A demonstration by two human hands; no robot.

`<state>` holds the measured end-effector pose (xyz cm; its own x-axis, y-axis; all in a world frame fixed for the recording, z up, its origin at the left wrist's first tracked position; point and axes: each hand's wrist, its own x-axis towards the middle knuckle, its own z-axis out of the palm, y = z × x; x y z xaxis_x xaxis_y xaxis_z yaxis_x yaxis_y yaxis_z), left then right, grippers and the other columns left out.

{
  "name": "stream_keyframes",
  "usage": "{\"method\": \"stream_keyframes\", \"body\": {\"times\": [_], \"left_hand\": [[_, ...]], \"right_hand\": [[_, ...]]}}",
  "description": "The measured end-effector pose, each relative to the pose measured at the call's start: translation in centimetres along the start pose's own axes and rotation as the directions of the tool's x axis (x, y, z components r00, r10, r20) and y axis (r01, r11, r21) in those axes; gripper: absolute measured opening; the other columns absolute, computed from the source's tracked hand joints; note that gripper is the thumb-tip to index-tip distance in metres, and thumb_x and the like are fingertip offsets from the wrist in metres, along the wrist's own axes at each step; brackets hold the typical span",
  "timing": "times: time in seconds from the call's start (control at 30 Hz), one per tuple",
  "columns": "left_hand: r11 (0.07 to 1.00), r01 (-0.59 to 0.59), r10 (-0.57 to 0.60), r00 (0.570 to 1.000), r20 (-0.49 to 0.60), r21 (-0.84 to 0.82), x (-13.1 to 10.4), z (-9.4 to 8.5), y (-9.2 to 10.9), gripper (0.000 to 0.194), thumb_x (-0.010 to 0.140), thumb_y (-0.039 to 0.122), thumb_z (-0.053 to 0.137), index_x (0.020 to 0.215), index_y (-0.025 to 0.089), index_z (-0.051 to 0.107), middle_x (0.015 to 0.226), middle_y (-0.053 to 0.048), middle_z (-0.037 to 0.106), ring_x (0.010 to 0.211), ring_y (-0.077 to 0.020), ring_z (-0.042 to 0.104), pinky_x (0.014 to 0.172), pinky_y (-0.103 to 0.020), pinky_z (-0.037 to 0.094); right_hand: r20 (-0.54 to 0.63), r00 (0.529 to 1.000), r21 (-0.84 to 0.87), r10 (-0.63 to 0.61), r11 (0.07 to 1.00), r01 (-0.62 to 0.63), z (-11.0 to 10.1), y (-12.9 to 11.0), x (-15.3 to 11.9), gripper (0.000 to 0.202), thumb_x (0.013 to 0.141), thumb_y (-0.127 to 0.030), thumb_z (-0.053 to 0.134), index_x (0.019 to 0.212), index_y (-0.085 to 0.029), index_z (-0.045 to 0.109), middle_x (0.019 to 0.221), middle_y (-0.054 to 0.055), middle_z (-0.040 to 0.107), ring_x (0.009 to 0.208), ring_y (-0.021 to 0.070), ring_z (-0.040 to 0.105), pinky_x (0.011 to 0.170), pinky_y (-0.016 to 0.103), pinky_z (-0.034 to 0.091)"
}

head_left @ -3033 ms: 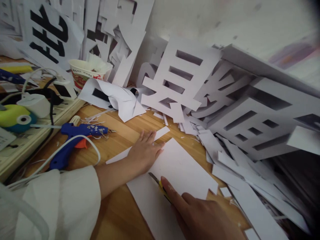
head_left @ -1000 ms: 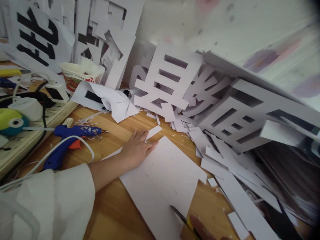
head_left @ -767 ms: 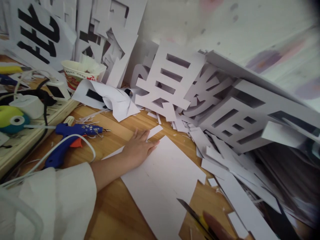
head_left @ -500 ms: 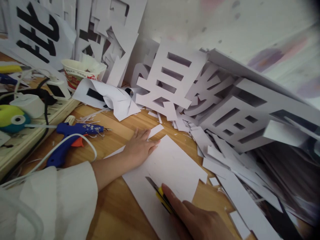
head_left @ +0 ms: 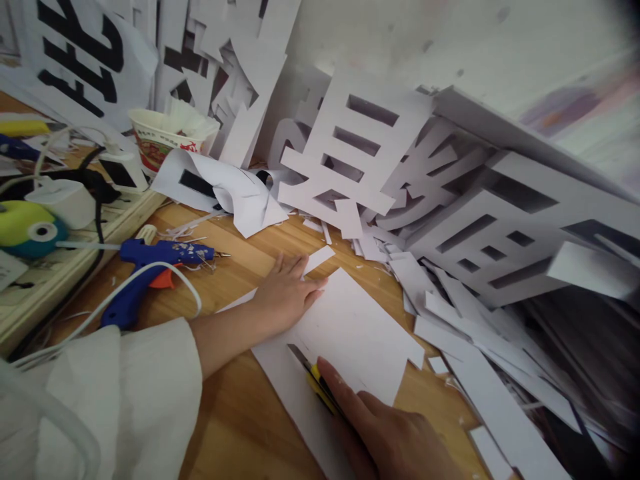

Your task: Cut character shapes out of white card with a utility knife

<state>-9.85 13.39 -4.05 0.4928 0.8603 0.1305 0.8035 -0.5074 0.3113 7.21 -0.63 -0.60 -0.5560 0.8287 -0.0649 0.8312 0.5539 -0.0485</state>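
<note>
My left hand lies flat with its fingers stretched out, pressing on a white foam board sheet on the table. A small white strip pokes out past its fingertips. My right hand is closed around a yellow and black utility knife, with the index finger laid along its top. The knife's blade points up and left, and its tip is at the white board, below my left hand. Whether the tip presses into the board I cannot tell. Part of the knife's handle is hidden under my right hand.
Left of my forearm lies a blue hot glue gun with a white cord, beside a power strip with chargers. A paper bowl stands behind. Cut-out white letters lean on the wall. White offcuts pile up at the right.
The view has shifted slightly, so most things sit a little further right. The knife tip has moved a little up and left along the board. My left hand stays in place.
</note>
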Motion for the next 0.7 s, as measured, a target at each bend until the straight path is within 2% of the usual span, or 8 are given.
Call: {"method": "stream_keyframes", "body": {"times": [0.23, 0.47, 0.7], "left_hand": [[1.000, 0.011, -0.011, 1.000, 0.025, -0.003, 0.04, -0.20, 0.11, 0.036, 0.093, 0.039, 0.033, 0.125, 0.033, 0.049, 0.143, -0.008, 0.033, 0.132, -0.0273, 0.024, 0.108, -0.049, 0.012], [1.000, 0.011, -0.011, 1.000, 0.005, 0.006, 0.03, -0.13, 0.17, 0.035, 0.093, 0.039, 0.034, 0.124, 0.034, 0.050, 0.142, -0.004, 0.034, 0.132, -0.0273, 0.026, 0.107, -0.050, 0.014], [1.000, -0.004, 0.004, 1.000, -0.015, 0.024, 0.03, 0.21, -0.06, 0.035, 0.093, 0.040, 0.034, 0.124, 0.034, 0.050, 0.142, -0.008, 0.035, 0.131, -0.0279, 0.026, 0.107, -0.049, 0.014]], "right_hand": [[0.015, 0.999, -0.032, -0.029, 0.999, 0.029, 0.04, 0.08, 0.28, 0.053, 0.087, -0.015, 0.035, 0.138, -0.020, 0.023, 0.069, -0.003, 0.065, 0.050, 0.0154, 0.063, 0.041, 0.024, 0.046], [0.060, 0.998, -0.014, -0.005, 1.000, 0.006, 0.09, 0.10, 0.04, 0.059, 0.084, -0.013, 0.038, 0.139, -0.022, 0.021, 0.073, -0.002, 0.065, 0.055, 0.0157, 0.064, 0.046, 0.023, 0.048], [0.071, 0.997, -0.024, -0.022, 0.999, 0.024, 0.18, 0.23, 0.00, 0.067, 0.079, -0.009, 0.039, 0.140, -0.022, 0.016, 0.072, -0.003, 0.065, 0.055, 0.0148, 0.064, 0.046, 0.021, 0.048]]}}
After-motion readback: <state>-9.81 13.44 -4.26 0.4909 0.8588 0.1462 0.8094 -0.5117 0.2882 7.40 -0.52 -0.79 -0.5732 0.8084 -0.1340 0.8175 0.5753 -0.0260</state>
